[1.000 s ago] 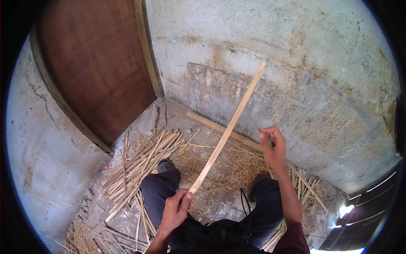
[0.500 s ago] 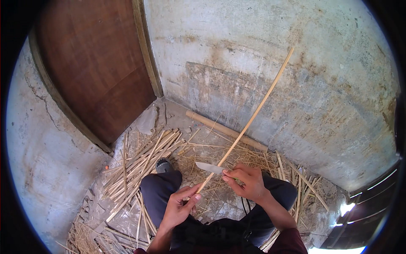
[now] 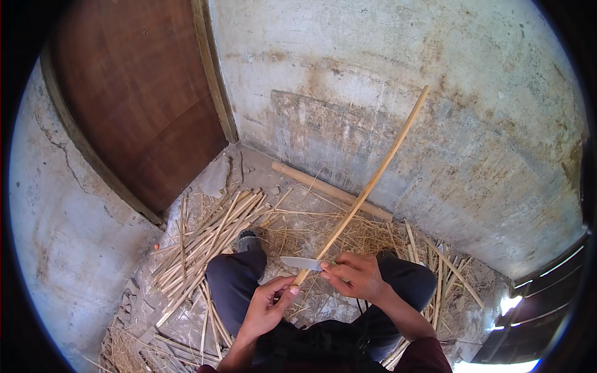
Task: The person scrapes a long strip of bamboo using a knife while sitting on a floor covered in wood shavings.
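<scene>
"Knife [image 3: 300, 263] and strip [image 3: 364, 188] have both shifted — the blade lies lower along the strip than half a second ago, and the strip's far tip has dipped."

"What are the hands doing?"

"Left hand [image 3: 267, 306] pinches the strip's near end, thumb on top. Right hand [image 3: 356, 275] grasps the knife, its blade lying across the strip just beyond the left fingers."

"And where does the strip run?"

"Up between the knees, over the shavings [image 3: 373, 237] and pole [image 3: 317, 184], slanting right. Its far end shows against the wall [image 3: 491, 155] — touching or not, I cannot tell."

"How would it handle?"

"Light and fairly stiff, I'd judge, with a little spring over that length. Dry, not slippery, but the edges may splinter. A firm pinch near the end suits it, thumb on the flat face, fingertips well back from the blade. Held there, the long free end would probably wag."

"Others about?"

"Similar ones lie in a pile [image 3: 202, 239] beyond the left knee."
</scene>
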Demonstrator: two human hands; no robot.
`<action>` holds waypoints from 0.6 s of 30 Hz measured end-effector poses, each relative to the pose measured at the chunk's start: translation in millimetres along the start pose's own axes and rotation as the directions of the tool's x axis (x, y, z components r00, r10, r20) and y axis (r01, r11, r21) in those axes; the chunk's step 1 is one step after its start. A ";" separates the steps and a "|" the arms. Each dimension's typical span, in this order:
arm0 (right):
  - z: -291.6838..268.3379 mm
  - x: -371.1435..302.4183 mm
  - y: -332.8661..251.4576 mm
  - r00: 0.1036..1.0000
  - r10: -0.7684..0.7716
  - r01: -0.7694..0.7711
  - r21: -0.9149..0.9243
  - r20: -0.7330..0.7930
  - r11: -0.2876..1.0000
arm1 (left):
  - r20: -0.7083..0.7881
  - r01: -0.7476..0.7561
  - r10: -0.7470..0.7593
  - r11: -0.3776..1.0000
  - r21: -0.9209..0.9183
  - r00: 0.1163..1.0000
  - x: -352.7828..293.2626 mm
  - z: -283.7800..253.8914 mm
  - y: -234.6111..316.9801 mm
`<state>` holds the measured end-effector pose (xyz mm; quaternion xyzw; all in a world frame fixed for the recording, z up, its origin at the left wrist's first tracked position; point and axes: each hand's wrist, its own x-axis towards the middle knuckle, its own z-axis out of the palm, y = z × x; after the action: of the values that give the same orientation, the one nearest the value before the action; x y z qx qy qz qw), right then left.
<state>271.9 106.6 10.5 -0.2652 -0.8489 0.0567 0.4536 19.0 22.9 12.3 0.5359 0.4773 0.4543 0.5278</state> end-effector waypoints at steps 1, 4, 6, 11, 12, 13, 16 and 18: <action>-0.3 -0.5 0.1 1.000 0.001 -0.001 -0.001 0.000 1.000 | 0.008 0.049 -0.048 0.997 -0.056 0.999 -0.7 1.2 1.1; -1.8 -1.1 -0.4 1.000 -0.014 0.014 0.029 -0.016 0.999 | 0.038 0.026 -0.024 0.999 -0.045 0.999 -1.9 1.7 1.7; -4.5 -0.4 -2.1 0.999 -0.040 0.041 0.029 -0.025 0.999 | 0.049 0.028 -0.025 0.997 -0.069 0.999 -3.1 1.9 0.4; -6.4 -1.0 -2.0 0.996 -0.081 0.082 0.026 -0.041 0.996 | 0.034 0.026 -0.021 0.989 -0.147 0.999 -4.1 8.1 3.5; -6.7 -1.4 -2.5 0.996 -0.084 0.085 0.021 -0.042 0.996 | 0.035 0.005 0.000 0.990 -0.141 0.999 -4.0 8.4 3.1; -6.9 -1.1 -2.8 0.996 -0.084 0.085 0.022 -0.042 0.996 | 0.036 -0.016 0.021 0.991 -0.134 0.999 -4.1 8.5 3.0; -7.3 0.1 -4.7 0.994 -0.094 0.096 0.035 -0.063 0.995 | 0.042 0.015 -0.010 0.992 -0.124 0.999 -7.0 7.2 1.7; -7.9 1.3 -7.6 0.992 -0.091 0.089 -0.025 -0.085 0.996 | 0.048 0.033 -0.027 0.990 -0.138 0.998 -8.9 6.6 5.1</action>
<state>274.6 99.7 18.6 -0.2338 -0.8402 0.0156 0.4889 24.6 13.2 17.3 0.5010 0.4403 0.4659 0.5815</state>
